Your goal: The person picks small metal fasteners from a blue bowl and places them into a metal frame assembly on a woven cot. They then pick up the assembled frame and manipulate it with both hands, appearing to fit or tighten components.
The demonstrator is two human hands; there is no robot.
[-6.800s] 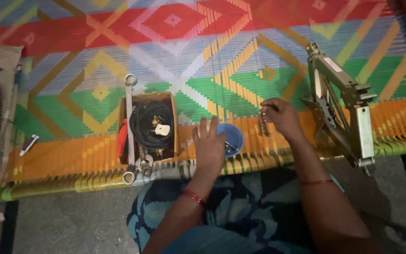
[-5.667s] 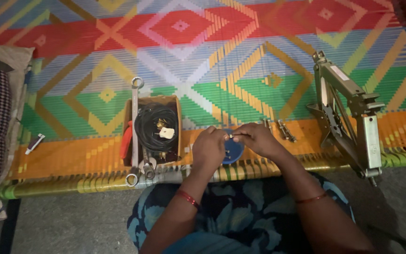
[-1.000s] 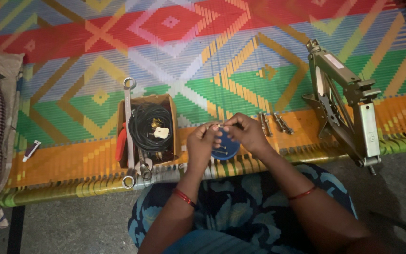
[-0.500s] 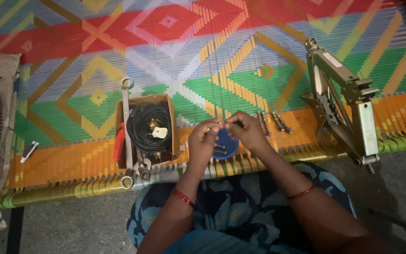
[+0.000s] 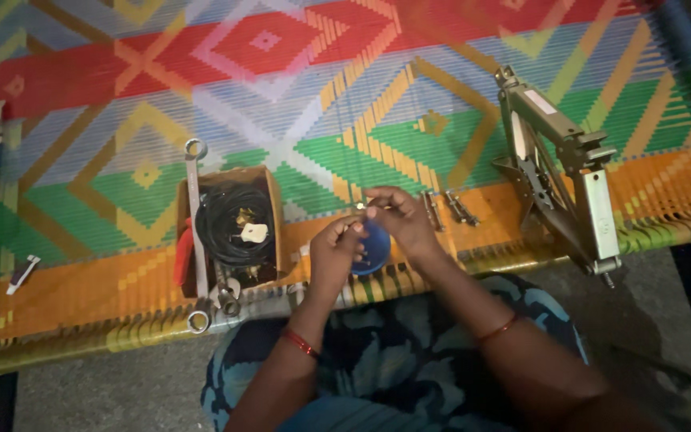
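Above the blue bowl (image 5: 375,248), the right hand (image 5: 397,218) pinches a small bolt (image 5: 359,206); the left hand (image 5: 333,250) curls closed nearby, contents unclear. The bolt looks light, stiff, slippery; best held by its shank.

A woven mat (image 5: 297,96) shows red, green, orange and pale-blue diamonds; the small bowl (image 5: 376,248) is blue.

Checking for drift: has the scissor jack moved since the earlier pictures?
No. The jack sits on the same orange band of the mat, right of the two bolts.
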